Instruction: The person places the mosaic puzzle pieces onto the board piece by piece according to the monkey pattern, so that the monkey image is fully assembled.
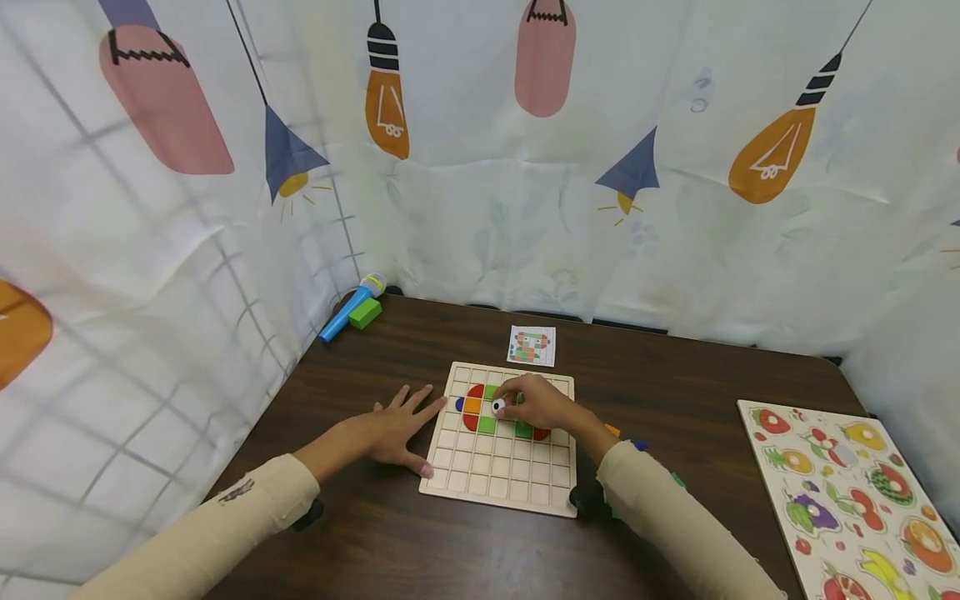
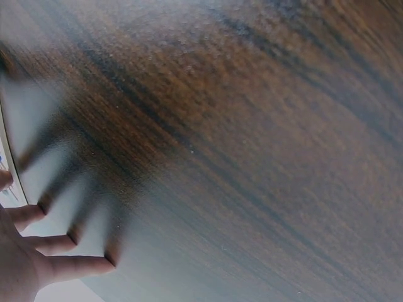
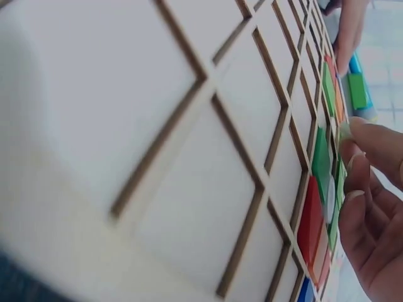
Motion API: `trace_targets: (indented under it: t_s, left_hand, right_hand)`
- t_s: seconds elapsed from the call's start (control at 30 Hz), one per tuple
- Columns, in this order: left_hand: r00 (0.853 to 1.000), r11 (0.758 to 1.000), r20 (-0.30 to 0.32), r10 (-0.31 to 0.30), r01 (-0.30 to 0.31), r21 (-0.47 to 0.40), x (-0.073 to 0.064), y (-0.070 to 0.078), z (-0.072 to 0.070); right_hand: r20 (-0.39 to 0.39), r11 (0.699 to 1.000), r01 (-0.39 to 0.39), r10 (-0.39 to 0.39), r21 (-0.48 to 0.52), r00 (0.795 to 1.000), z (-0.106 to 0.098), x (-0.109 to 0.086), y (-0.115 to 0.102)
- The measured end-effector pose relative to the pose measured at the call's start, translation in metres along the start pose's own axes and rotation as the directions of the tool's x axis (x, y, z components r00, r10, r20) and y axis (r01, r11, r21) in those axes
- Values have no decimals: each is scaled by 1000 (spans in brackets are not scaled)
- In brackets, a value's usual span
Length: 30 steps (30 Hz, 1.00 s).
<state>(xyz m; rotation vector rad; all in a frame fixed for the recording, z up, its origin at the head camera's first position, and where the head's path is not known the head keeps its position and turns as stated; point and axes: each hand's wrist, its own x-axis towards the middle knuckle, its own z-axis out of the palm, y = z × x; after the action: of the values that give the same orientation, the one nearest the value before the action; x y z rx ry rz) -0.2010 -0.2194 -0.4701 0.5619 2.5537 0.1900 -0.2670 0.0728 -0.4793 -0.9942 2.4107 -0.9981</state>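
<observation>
A square wooden grid board lies on the dark table. My right hand is over its upper middle, pinching a small white eye tile with a black dot between thumb and fingers. Just left of those fingertips, red, orange, green and blue tiles sit in the cells, among them an orange square. Other green and red tiles show partly under the right hand. My left hand rests with spread fingers on the table at the board's left edge, its thumb touching the lower left corner.
Behind the board lies a printed pattern card. At the back left are a blue toy microphone and a green block. A fruit puzzle board lies at the right. Loose tiles lie partly behind the right forearm.
</observation>
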Motion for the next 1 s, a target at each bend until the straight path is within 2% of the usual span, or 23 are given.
trace_targets:
  t_s: [0.47,1.0]
  left_hand:
    - [1000,1000,-7,2,-2,0,0,1,-1]
    - [1000,1000,-4,3,-3,0,-2,3,-3]
  right_hand:
    - [-46,991,-70,65,-115,997,9,7,-5]
    - [-72,988,-82,73,-134,995,12,10,-10]
